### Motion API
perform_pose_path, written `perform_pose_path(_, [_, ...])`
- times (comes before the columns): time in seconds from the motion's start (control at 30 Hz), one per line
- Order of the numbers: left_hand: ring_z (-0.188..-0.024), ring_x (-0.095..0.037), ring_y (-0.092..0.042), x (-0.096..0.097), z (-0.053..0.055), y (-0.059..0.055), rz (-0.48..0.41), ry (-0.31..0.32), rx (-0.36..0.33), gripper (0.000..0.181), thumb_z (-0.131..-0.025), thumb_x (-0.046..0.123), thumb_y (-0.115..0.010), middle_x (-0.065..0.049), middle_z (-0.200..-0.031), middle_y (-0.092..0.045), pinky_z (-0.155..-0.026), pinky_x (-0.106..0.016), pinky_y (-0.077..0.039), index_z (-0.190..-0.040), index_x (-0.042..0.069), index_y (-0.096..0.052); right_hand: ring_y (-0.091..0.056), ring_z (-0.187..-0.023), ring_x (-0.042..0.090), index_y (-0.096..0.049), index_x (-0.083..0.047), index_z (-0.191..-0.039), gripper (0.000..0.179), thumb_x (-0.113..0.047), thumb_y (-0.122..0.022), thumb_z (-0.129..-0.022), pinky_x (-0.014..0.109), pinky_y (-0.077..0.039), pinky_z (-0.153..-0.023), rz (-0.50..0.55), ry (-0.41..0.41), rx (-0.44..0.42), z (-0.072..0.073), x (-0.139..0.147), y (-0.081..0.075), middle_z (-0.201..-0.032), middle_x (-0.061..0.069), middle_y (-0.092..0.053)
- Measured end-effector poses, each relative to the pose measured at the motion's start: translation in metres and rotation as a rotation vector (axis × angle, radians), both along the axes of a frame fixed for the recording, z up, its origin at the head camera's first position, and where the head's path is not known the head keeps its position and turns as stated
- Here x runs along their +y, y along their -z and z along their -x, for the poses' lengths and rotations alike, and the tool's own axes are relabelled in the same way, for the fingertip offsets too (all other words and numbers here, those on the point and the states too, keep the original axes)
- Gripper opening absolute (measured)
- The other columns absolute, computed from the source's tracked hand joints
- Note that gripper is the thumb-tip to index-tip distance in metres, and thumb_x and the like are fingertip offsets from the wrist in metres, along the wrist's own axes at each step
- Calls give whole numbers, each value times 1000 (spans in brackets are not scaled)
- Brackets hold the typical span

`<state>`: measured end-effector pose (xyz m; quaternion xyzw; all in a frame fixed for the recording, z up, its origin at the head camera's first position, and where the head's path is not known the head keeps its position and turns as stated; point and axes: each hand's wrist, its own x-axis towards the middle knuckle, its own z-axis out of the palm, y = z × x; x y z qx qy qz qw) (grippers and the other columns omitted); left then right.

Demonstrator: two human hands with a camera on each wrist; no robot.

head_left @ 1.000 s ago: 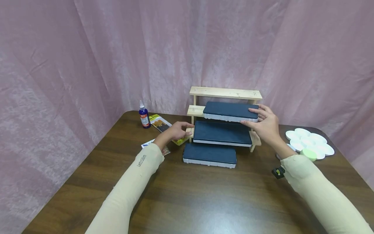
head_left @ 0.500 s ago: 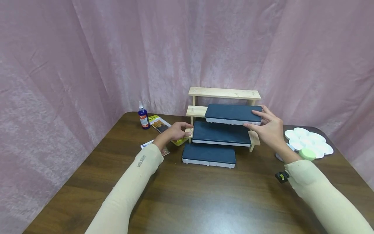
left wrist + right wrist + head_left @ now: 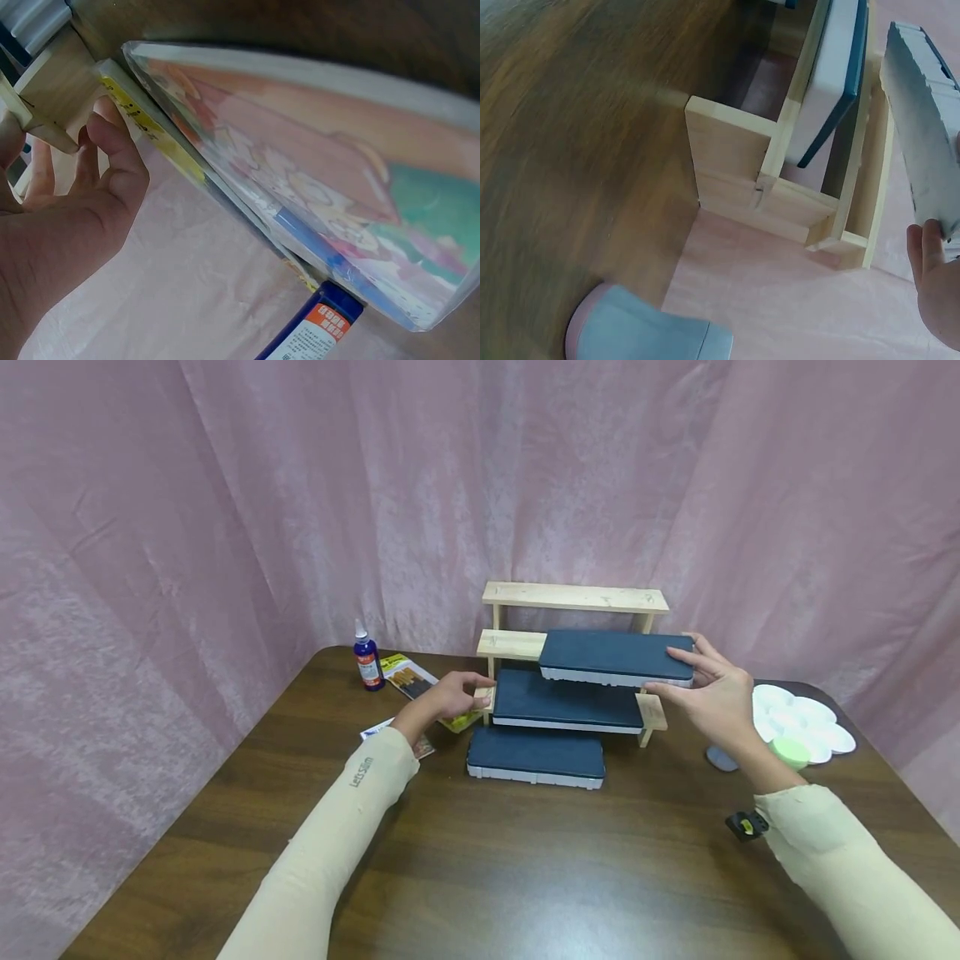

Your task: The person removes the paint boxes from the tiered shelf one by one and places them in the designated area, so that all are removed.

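Note:
A pale wooden three-step stand (image 3: 576,597) is at the back of the table. My left hand (image 3: 452,693) grips the left end of its lowest step; the left wrist view shows the fingers (image 3: 86,161) around the board. With thumb below and fingers on top, my right hand (image 3: 716,697) holds the right end of a flat white box with a dark blue lid (image 3: 611,653). This box is raised in front of the middle step, and its white underside (image 3: 919,127) faces the right wrist view. A similar blue-lidded box (image 3: 567,703) lies on the lowest step, another (image 3: 536,753) on the table in front.
Left of the stand are a blue bottle (image 3: 367,662), a yellow-topped packet (image 3: 408,677) and a picture packet (image 3: 300,165). On the right lie a white flower-shaped palette (image 3: 813,718), a light green round item (image 3: 790,750) and a grey-blue object (image 3: 722,758).
My right hand has carried the box to the right and slightly down and forward, uncovering more of the middle step. The left hand stays on the stand.

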<state>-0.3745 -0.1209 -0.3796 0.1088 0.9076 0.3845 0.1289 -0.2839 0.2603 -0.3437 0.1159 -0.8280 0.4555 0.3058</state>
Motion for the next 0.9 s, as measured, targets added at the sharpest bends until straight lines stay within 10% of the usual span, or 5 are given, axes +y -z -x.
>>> perform_pose_path(0.23, [-64,-16,-49,-1,0,-1,-2,2,6,41,-96,22,-67,-12,-127,-56,-54,-28,-43,-136,22,-61,-60,-100,-10,-65,7,-124,59,2,-87,-70,7,-48,-76,37,-52,5,-20,2,-12,-152,16,-43])
perform_pose_path(0.6, [-52,-12,-41,2,0,1,-18,10,-19,41,-96,22,-67,-6,-75,-54,-47,-27,-36,-137,24,-61,-55,-123,6,-67,7,-121,58,5,-89,-66,6,-45,-81,-13,-12,17,-36,32,-2,-150,15,-46])
perform_pose_path(0.9, [-53,-12,-42,2,0,0,-27,13,-14,41,-96,22,-67,-14,-106,-61,-48,-25,-38,-136,23,-61,-58,-113,-4,-67,7,-121,62,9,-88,-64,8,-46,-80,-22,0,22,-57,49,-6,-147,12,-50])
